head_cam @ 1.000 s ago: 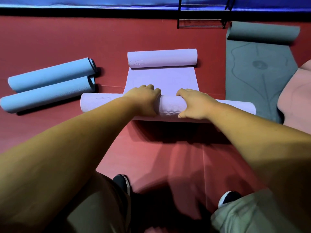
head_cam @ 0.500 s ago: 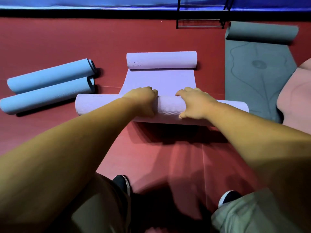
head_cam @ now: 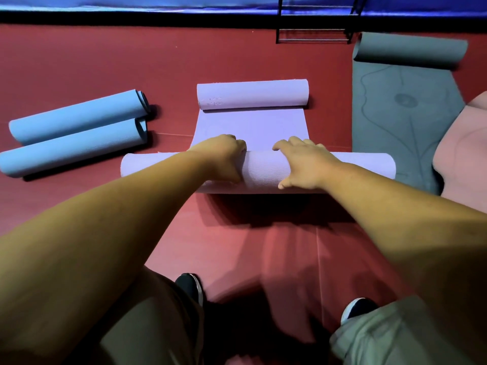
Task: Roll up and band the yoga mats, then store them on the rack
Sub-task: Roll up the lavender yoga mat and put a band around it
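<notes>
A purple yoga mat (head_cam: 250, 125) lies on the red floor in front of me, partly rolled. Its near roll (head_cam: 263, 167) runs left to right under both hands. My left hand (head_cam: 224, 156) grips the roll with fingers curled over its far side. My right hand (head_cam: 303, 162) lies over the roll, fingers bent across the top and thumb on the near side. The mat's far end (head_cam: 253, 94) curls up into a second, shorter roll. A black metal rack (head_cam: 313, 35) stands at the far wall.
Two rolled light-blue mats (head_cam: 76, 114) (head_cam: 73, 151) lie side by side to the left. A grey mat (head_cam: 405, 114) is spread out to the right with its far end curled, and a pink mat (head_cam: 463, 154) overlaps its right edge. My shoes (head_cam: 189, 288) are on the floor below.
Both hands stay on the near purple roll. My right hand's fingers have spread and reached further over the top. The roll has shifted only slightly.
</notes>
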